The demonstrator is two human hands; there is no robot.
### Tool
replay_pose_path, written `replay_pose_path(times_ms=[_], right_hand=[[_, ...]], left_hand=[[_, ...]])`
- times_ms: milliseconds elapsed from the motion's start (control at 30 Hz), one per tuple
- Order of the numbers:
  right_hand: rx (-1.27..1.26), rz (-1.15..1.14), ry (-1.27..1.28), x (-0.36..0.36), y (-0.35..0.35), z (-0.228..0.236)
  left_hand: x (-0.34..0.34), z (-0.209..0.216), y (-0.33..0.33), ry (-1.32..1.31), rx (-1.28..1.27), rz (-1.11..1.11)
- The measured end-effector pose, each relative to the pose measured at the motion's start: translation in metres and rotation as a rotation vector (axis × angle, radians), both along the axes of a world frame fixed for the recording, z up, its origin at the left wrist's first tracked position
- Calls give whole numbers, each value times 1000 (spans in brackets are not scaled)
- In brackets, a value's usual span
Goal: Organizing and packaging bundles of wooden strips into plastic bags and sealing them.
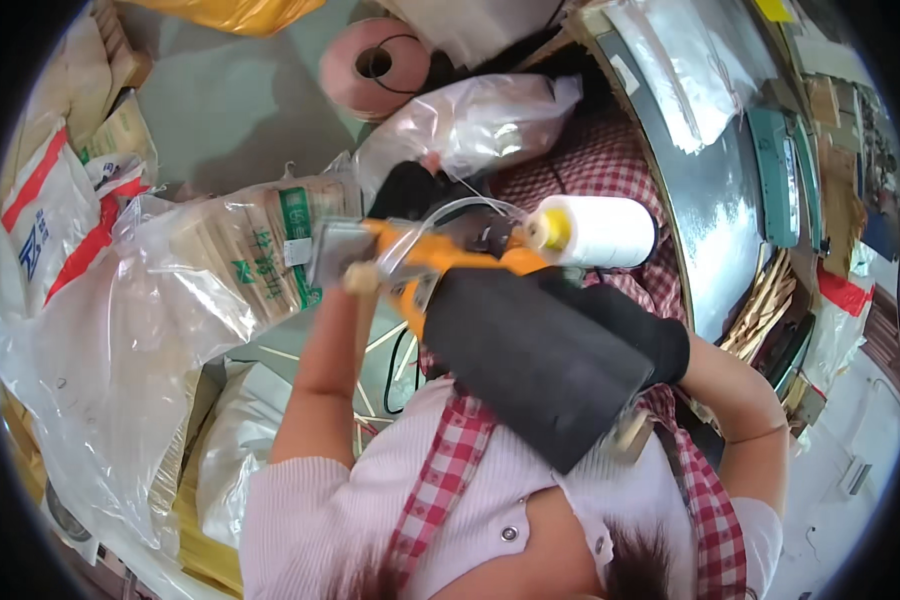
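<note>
A handheld bag-sewing machine [535, 360], with a black body and orange parts, is tilted across the front of my chest. A large white thread spool [610, 230] with a yellow core is mounted on it. My right hand [635, 330], in a black glove, grips the machine from its right side; the body hides most of those fingers. My left hand [410, 190], also gloved in black, is closed beyond the machine's front end, fingertips against a clear plastic bag [480, 120]. A thin pale strand runs from near those fingertips toward the spool. What they pinch is unclear.
To the left lies a clear bag of packed wooden sticks [240, 250] with a green label, beside white-and-red sacks [60, 220]. A pink reel [375, 65] sits at the far side. A dark table [710, 250] with loose sticks [765, 305] borders my right.
</note>
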State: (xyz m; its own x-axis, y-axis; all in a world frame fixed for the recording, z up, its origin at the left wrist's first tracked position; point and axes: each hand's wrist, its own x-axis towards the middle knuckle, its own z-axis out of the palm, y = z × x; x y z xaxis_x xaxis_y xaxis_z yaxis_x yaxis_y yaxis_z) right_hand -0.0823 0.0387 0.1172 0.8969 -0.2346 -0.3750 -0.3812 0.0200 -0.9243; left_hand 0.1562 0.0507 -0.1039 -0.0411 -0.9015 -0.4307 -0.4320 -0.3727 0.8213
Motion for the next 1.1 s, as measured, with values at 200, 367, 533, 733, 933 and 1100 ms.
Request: replay_pose_path(times_ms=[200,367,533,733,933,1100], right_hand=[[-230,244,71,23,4,2],[-284,84,-84,20,-1,5],[-41,30,-73,20,9,-3],[223,50,274,3,-11,11],[-239,-328,-398,23,-76,-17],[-833,-214,6,168,-166,-176]], left_hand=[[13,-9,-23,1156,59,358],[-17,-5,-32,1207,305,330],[-66,-114,-16,-8,-23,18],[-41,-169,158,-58,50,92],[1,-108,271,150,-11,693],[-11,-93,236,-499,-106,274]])
